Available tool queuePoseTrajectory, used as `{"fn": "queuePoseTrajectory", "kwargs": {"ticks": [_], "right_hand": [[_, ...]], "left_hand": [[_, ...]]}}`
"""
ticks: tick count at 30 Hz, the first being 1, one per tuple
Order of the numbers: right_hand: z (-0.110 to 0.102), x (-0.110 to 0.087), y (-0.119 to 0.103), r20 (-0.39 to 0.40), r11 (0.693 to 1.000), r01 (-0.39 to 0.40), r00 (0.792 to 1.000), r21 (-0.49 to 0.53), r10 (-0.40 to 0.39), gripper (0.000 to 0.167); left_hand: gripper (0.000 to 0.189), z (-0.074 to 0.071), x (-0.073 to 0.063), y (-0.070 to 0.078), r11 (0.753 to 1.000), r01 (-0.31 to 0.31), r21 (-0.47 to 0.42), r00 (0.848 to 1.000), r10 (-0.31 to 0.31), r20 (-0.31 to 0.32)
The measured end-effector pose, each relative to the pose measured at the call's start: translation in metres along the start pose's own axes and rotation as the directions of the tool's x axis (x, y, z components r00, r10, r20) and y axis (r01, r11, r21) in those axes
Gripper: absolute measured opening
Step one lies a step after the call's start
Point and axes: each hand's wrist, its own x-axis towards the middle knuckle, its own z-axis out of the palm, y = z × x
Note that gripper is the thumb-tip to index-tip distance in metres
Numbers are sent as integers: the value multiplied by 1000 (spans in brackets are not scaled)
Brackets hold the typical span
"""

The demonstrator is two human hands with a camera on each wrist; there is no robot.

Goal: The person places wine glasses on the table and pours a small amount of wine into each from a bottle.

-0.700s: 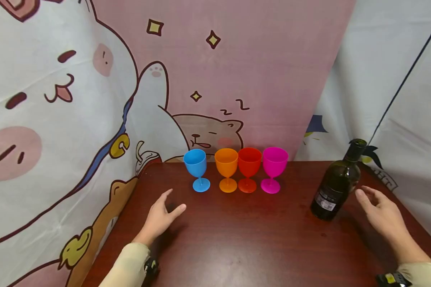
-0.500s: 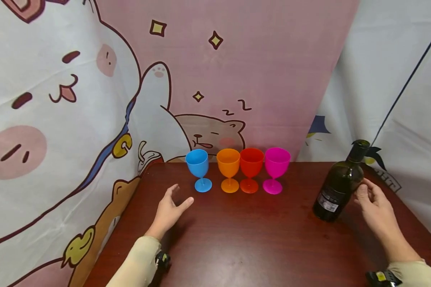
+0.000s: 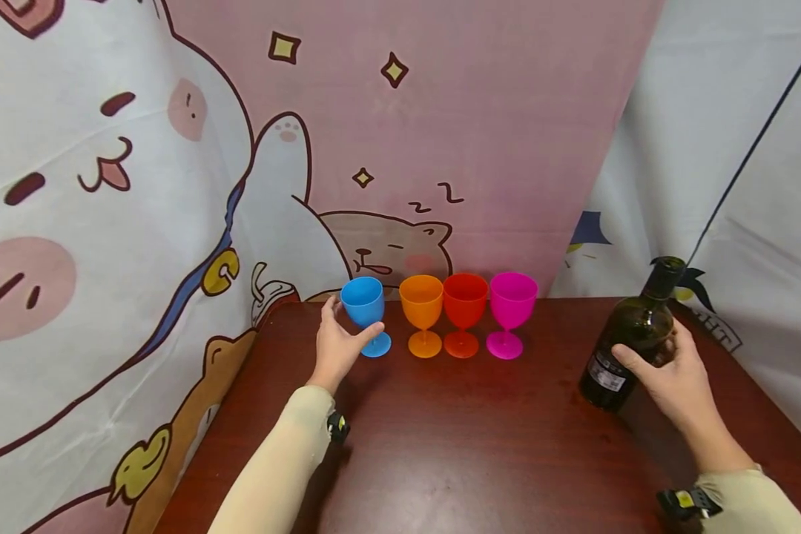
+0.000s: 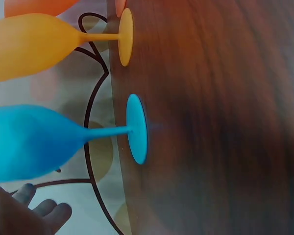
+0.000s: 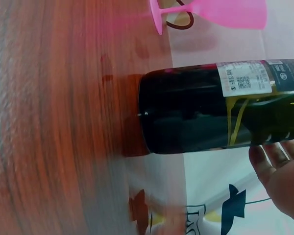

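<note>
In the head view my left hand [image 3: 340, 347] is at the blue goblet [image 3: 363, 300], its thumb in front of the stem and its fingers at the left of the bowl. The left wrist view shows those fingers [image 4: 56, 215] spread beside the blue goblet [image 4: 34, 142], which stands on its foot. My right hand [image 3: 681, 378] is at the dark wine bottle [image 3: 617, 356], thumb across its front. In the right wrist view the fingertips [image 5: 258, 155] reach the side of the bottle [image 5: 186, 110], not curled round it. The bottle stands upright.
To the right of the blue goblet stand an orange goblet [image 3: 421, 302], a red goblet [image 3: 465, 300] and a magenta goblet [image 3: 512, 300] in a row near the back edge of the brown table [image 3: 454, 445]. A printed cloth [image 3: 494, 133] hangs behind and at the sides.
My left hand has moved forward and right to the blue goblet. My right hand has moved left to the bottle, its thumb now in front. Goblets and bottle stand where they were.
</note>
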Motion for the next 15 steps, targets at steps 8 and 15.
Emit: {"fn": "queuePoseTrajectory", "kwargs": {"ticks": [8, 15], "right_hand": [[6, 0, -9, -40, 998, -42, 998, -49, 40, 102], [7, -1, -8, -62, 998, -6, 998, -57, 3, 98]], "left_hand": [[121, 13, 8, 10, 1000, 15, 13, 998, -14, -63], [122, 17, 12, 14, 999, 29, 26, 994, -27, -105]]}}
